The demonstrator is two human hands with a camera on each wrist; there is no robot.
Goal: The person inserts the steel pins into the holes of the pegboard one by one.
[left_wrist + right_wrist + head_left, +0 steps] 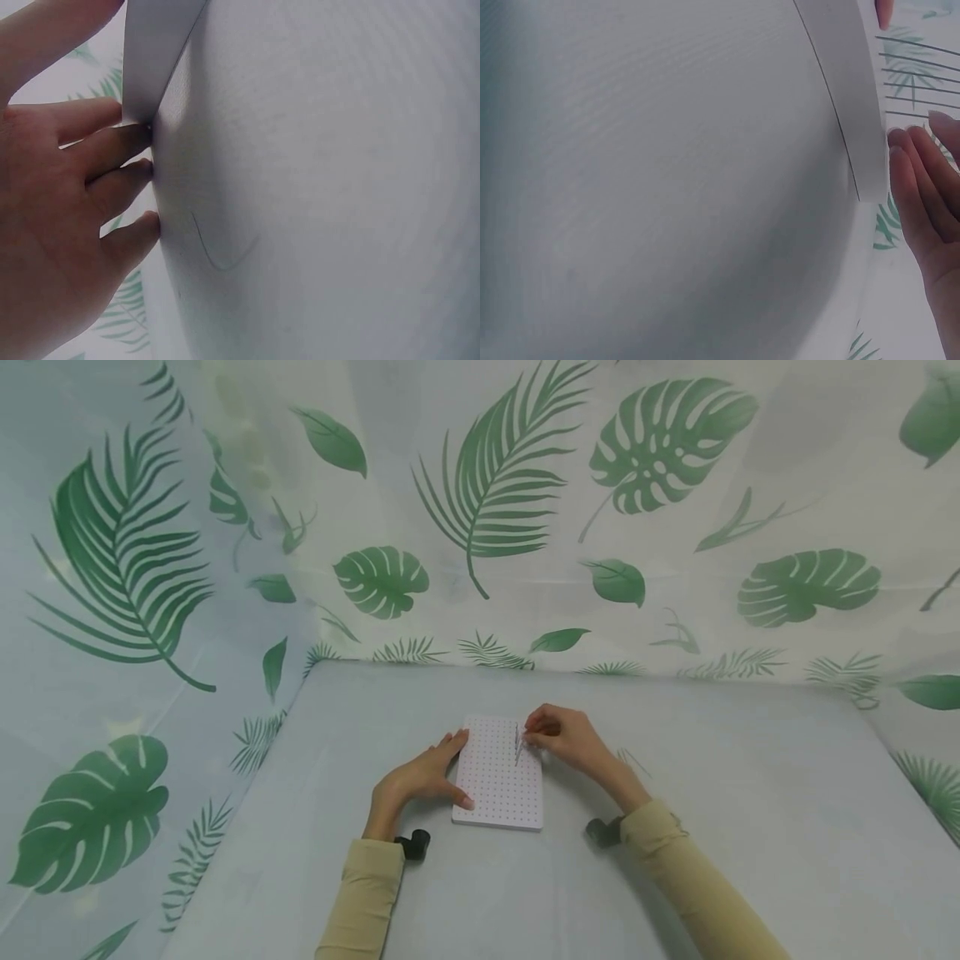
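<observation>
A white pegboard [495, 793] with rows of small holes lies flat on the table. My left hand [422, 774] rests along its left side, thumb on the top face. In the left wrist view, the left fingers [124, 187] are spread, with fingertips down by the board's edge. Several thin metal pins [915, 75] stand up from the board in a row near its right side. At the end of that row, my right hand [566, 739] pinches a thin metal pin [907, 114] between thumb and fingers. The other right fingertips are close to the board's edge.
The table [300, 860] has a pale cover. Leaf-printed curtains [495, 485] hang behind it and on the left. A dark wrist camera [415, 845] sits at the left cuff, and another dark camera [602, 832] at the right cuff. A curved line [217, 266] marks the cover.
</observation>
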